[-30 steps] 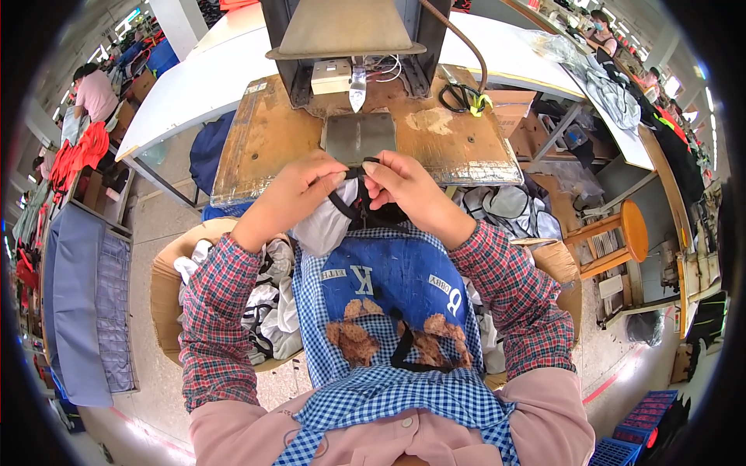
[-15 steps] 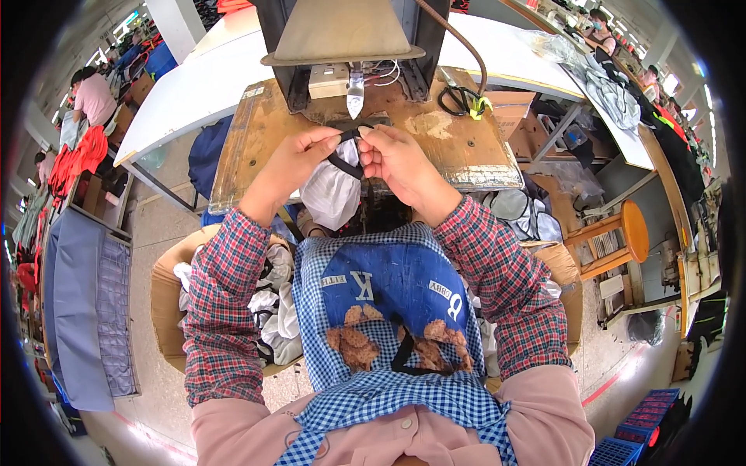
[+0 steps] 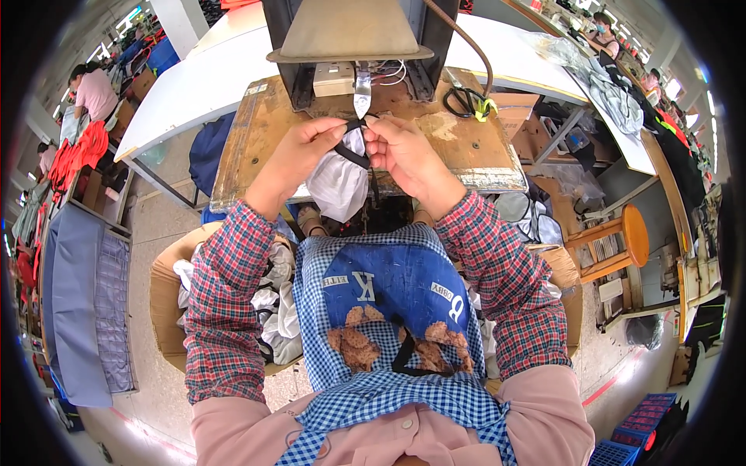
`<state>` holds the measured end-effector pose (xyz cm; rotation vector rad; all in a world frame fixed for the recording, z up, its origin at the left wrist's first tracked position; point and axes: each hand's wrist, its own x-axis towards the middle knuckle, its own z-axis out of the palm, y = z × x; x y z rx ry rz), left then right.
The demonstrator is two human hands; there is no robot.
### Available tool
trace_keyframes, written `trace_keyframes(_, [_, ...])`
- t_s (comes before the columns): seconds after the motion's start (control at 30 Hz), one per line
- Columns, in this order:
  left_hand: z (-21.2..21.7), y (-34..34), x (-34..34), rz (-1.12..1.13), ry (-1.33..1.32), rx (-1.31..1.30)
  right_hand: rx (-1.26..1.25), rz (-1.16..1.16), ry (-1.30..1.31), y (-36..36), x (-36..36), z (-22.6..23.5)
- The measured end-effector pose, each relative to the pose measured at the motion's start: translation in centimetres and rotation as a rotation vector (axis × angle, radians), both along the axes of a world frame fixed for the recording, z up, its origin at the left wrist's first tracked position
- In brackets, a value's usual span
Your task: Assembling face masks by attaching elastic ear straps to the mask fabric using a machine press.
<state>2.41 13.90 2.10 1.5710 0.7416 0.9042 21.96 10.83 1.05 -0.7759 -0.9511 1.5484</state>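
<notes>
A white cloth piece with black edging hangs below my hands at the front edge of the worn wooden bench. My left hand pinches the black band at its top between thumb and fingers. On the other side of the band, my right hand is closed on it too, fingers curled. The stretch of band between my fingertips is right at the lower end of a pointed metal blade. This blade sticks down from the machine. Whether band and blade touch I cannot tell.
Black-handled scissors with a yellow tie lie right of the machine. Cardboard boxes of white and black pieces stand left and right of my lap. White tables flank the bench. A wooden stool stands right. Co-workers sit farther off.
Both hands have moved slightly right and up with the band, bringing it to the blade's tip. The white cloth now hangs more openly below them.
</notes>
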Motion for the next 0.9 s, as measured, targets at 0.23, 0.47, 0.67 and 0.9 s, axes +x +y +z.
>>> trace_keyframes(0.23, [0.0, -0.17, 0.34, -0.002, -0.026, 0.004, 0.0, -0.006, 0.023, -0.07, 0.09, 0.14])
trace_keyframes(0.47, [-0.01, -0.29, 0.34, -0.002, -0.058, -0.002, -0.016, -0.029, 0.04, 0.06, -0.17, 0.18])
trace_keyframes(0.67, [0.11, -0.5, 0.64, 0.013, -0.066, -0.009, -0.017, -0.052, 0.052, 0.0, -0.17, 0.18])
trace_keyframes(0.9, [-0.15, -0.19, 0.38, -0.022, -0.078, -0.011, -0.032, -0.069, 0.044, -0.1, -0.34, 0.39])
